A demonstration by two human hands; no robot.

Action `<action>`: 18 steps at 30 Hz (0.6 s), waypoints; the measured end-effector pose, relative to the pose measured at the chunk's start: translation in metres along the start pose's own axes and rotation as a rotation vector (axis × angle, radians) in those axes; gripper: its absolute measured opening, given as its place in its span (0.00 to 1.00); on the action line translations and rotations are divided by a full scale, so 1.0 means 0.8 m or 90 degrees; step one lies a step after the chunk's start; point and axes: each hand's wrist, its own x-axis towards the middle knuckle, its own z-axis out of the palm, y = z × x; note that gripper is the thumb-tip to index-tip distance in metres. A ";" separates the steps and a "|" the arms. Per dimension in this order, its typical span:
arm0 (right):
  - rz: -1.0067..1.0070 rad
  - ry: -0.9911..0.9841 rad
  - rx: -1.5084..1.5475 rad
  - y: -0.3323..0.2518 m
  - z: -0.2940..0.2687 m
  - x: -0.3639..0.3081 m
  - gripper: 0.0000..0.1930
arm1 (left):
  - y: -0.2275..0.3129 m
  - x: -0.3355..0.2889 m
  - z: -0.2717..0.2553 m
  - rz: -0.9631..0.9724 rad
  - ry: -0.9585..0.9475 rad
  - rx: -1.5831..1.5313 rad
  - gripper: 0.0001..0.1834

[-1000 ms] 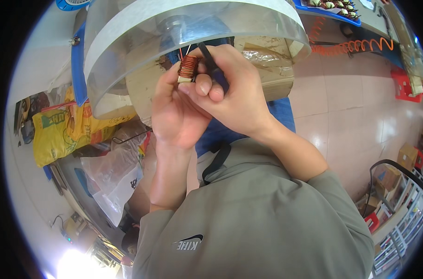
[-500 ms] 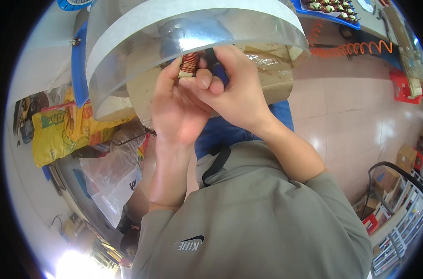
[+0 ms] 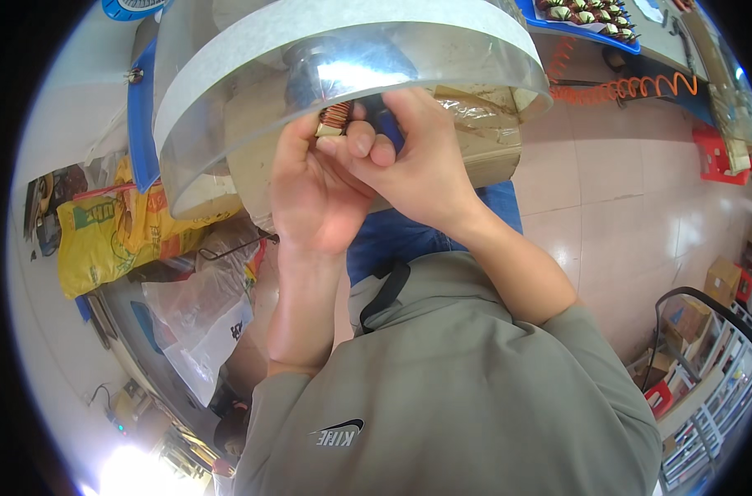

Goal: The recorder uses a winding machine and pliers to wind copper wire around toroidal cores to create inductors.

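Observation:
Between the fingers of my left hand (image 3: 318, 194), palm up, sits a small coil (image 3: 334, 119) of copper wire wound on a core with a cream-coloured end. My right hand (image 3: 432, 161) is closed around a blue and black tool (image 3: 389, 126); its working end is hidden, so its kind cannot be told. The right fingertips curl close to the coil, next to the left fingers. Both hands are partly under the lower edge of a clear curved shield (image 3: 219, 107) with a white band.
A brown cardboard box (image 3: 496, 149) lies beneath the hands. At the far right, a blue tray (image 3: 620, 43) holds several similar coils. An orange spiral hose (image 3: 624, 89) hangs nearby. Yellow bags (image 3: 90, 240) and a clear plastic bag (image 3: 198, 331) are on the left; a red crate (image 3: 711, 153) stands right.
The shield's edge now covers a bit more of the coil. My right hand and the blue tool have shifted slightly; both grips look the same.

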 end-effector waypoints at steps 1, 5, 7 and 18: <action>-0.004 0.000 -0.011 -0.001 -0.001 0.000 0.23 | 0.000 0.000 0.000 0.000 0.000 0.000 0.21; -0.009 0.004 -0.005 0.000 -0.001 -0.001 0.24 | -0.001 -0.001 0.003 -0.001 0.015 0.006 0.20; -0.001 -0.001 -0.005 -0.002 -0.001 -0.002 0.24 | 0.000 -0.001 0.001 0.005 0.017 0.012 0.20; -0.017 0.000 -0.010 0.004 0.002 -0.006 0.27 | 0.000 -0.003 -0.004 -0.011 0.012 -0.019 0.22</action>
